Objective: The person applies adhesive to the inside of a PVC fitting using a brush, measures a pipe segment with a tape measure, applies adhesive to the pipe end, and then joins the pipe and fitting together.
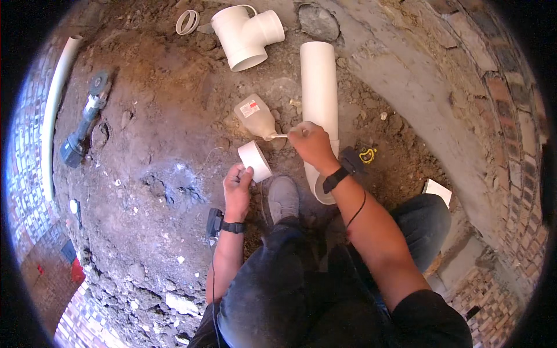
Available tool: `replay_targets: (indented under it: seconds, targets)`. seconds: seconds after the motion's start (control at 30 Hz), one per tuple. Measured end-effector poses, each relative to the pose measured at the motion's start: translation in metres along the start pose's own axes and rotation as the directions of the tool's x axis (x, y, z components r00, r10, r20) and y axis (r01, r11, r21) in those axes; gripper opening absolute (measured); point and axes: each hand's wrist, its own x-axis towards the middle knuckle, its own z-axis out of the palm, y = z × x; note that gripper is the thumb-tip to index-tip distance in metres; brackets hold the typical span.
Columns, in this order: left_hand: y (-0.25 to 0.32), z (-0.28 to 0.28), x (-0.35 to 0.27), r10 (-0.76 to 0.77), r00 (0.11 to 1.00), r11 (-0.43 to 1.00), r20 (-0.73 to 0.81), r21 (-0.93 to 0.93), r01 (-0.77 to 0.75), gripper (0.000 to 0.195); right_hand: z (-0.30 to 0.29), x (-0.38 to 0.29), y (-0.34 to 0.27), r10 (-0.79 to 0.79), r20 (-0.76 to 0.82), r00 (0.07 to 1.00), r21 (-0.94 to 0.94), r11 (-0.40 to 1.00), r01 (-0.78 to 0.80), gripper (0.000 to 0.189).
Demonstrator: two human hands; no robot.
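My left hand (238, 187) grips a short white plastic pipe ring (255, 161) by its lower left edge, just above my shoe. With closed fingers, my right hand (307, 137) holds a thin white stick (280, 136) whose far end meets the mouth of a translucent plastic bottle (255, 115). That bottle lies on its side on the dirt and bears a label. Directly beyond my right hand lies a white plastic pipe (319, 82), with a curved elbow (314, 176) at its near end, partly hidden by my hand and wrist.
A white pipe tee fitting (244, 37) and white rings (187, 22) lie at the top. On the left are a cordless angle grinder (85, 119) and a long thin pipe (55, 117). A brick wall (504, 113) curves along the right, above rough dirt ground.
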Motion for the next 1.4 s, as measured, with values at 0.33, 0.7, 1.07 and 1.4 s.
replay_targets:
  seconds: [0.33,0.7,1.07,1.4]
  targets:
    - [0.013,0.007,-0.008,0.045,0.998,0.973,0.034,0.223,-0.052,0.014,-0.047,-0.016,-0.025,0.048,0.087,0.995,0.153,0.986,-0.061,0.033]
    - [0.052,0.040,-0.017,0.330,0.917,0.829,0.222,0.396,-0.395,0.010,-0.097,-0.035,-0.064,-0.226,0.101,0.969,0.103,0.971,0.216,0.032]
    - [0.068,0.050,-0.022,0.283,0.946,0.895,0.161,0.311,-0.321,0.013,-0.119,-0.068,-0.095,-0.513,0.128,0.849,-0.098,0.845,0.526,0.036]
    - [0.078,0.051,-0.019,0.205,0.979,0.965,-0.020,0.174,-0.199,0.015,-0.108,-0.081,-0.095,-0.622,0.091,0.778,-0.142,0.765,0.628,0.035]
